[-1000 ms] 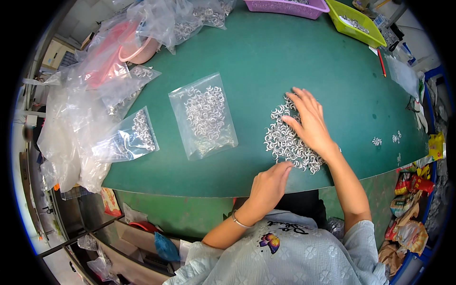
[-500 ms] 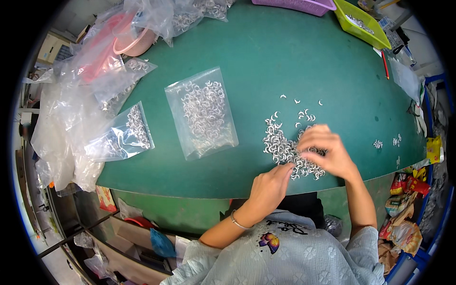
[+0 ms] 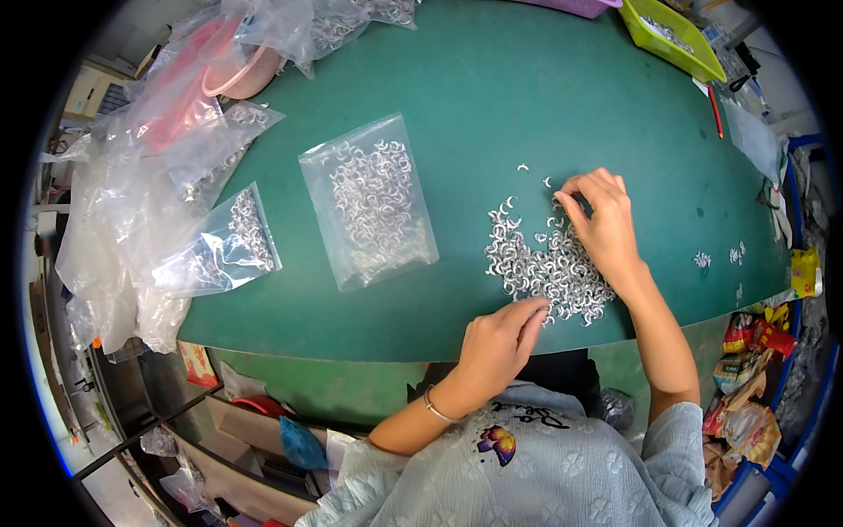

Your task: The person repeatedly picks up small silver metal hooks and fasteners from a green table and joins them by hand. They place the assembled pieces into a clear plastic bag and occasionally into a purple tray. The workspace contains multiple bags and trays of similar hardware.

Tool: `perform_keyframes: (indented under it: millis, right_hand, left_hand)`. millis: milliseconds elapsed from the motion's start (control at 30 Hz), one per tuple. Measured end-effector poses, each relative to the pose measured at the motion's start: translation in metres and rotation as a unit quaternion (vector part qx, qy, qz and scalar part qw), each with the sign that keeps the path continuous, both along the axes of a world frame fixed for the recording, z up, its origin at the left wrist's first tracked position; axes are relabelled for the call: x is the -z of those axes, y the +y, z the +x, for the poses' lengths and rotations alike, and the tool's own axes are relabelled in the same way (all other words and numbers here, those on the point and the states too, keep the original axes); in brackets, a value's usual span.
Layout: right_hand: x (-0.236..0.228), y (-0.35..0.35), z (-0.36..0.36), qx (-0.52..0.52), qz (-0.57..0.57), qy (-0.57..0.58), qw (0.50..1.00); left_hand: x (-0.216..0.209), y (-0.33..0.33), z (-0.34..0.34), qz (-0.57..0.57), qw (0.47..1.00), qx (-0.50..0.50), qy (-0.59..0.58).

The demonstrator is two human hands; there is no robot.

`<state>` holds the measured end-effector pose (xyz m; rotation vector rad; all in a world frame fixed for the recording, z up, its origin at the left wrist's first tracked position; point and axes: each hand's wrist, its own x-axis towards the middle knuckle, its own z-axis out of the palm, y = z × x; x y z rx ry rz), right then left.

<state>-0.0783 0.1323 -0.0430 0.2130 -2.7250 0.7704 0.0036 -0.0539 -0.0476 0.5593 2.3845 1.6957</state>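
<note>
A heap of small silver crescent-shaped metal pieces (image 3: 536,268) lies on the green tabletop in front of me. My left hand (image 3: 502,344) rests at the heap's near edge, thumb and forefinger pressed together at the pieces there. Whatever is between those fingertips is too small to make out. Over the heap's far right side arches my right hand (image 3: 604,224), its thumb and forefinger drawn together close to a few stray crescents. I cannot make out what this pinch holds. Farther out, a loose crescent (image 3: 523,167) lies apart from the heap.
A clear bag of crescents (image 3: 378,202) lies left of the heap, with a smaller part-filled bag (image 3: 250,233) beyond it. Plastic bags (image 3: 123,211) and a pink basket (image 3: 241,81) crowd the left. A green tray (image 3: 672,48) stands far right; tiny piece clusters (image 3: 702,260) lie right.
My right hand has moved away from me, from the middle of the heap to its far right side, uncovering pieces. My left hand has stayed nearly in place.
</note>
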Motion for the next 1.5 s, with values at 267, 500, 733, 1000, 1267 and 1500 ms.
perform_keyframes:
  millis: [267,500,733,1000,1267,1500]
  right_hand:
    - [0.013,-0.002,-0.010,0.023,0.074,0.037,0.996]
    - [0.014,-0.001,-0.014,-0.026,0.076,0.007,0.997]
    - [0.012,-0.007,-0.017,-0.022,0.028,0.058,0.998]
    - [-0.007,-0.013,0.001,0.030,-0.195,-0.135,0.971]
    - [-0.028,-0.028,0.079,-0.046,-0.665,-0.274,0.693]
    - [-0.031,-0.044,0.107,-0.049,-0.660,-0.196,0.724]
  left_hand:
    - [0.000,0.004,0.004,0.007,1.000,0.003,0.007]
    - [-0.001,0.004,0.005,0.004,1.000,0.004,0.003]
    - [-0.001,0.004,0.005,0.005,1.000,0.008,0.004]
    - [-0.003,0.004,0.006,0.048,0.998,-0.020,-0.027]
    - [-0.015,0.001,0.000,0.226,0.961,-0.104,-0.118]
    - [-0.019,0.008,0.007,0.251,0.958,-0.109,-0.080]
